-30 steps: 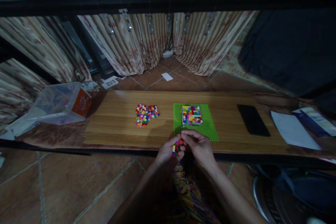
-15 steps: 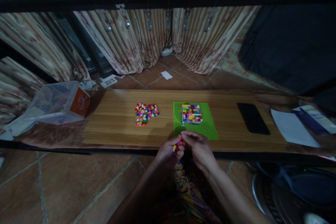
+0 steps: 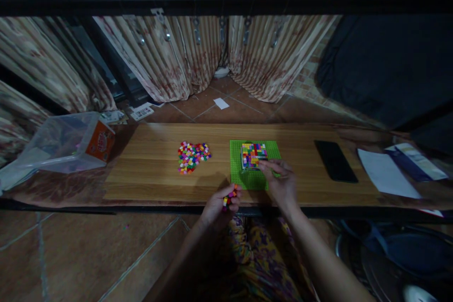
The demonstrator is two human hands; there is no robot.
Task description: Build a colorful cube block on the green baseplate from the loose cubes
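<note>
The board (image 3: pixel 152 170) bears three items in a row: the pile of bricks (image 3: pixel 194 156) left of centre, the baseplate (image 3: pixel 248 183) right of centre, and the tablet (image 3: pixel 335 161) near the right end. The block of bricks (image 3: pixel 253 152) stands on the baseplate, toward its far edge. The right hand (image 3: pixel 281 179) is over the baseplate — fingertips at the block's near right corner. The left hand (image 3: pixel 216 206), at the board's near edge, contains loose bricks (image 3: pixel 230 198). The box (image 3: pixel 67 146) sits left of the board; the paper sheet (image 3: pixel 387 173) lies right of it. The curtains (image 3: pixel 159 66) hang behind.
</note>
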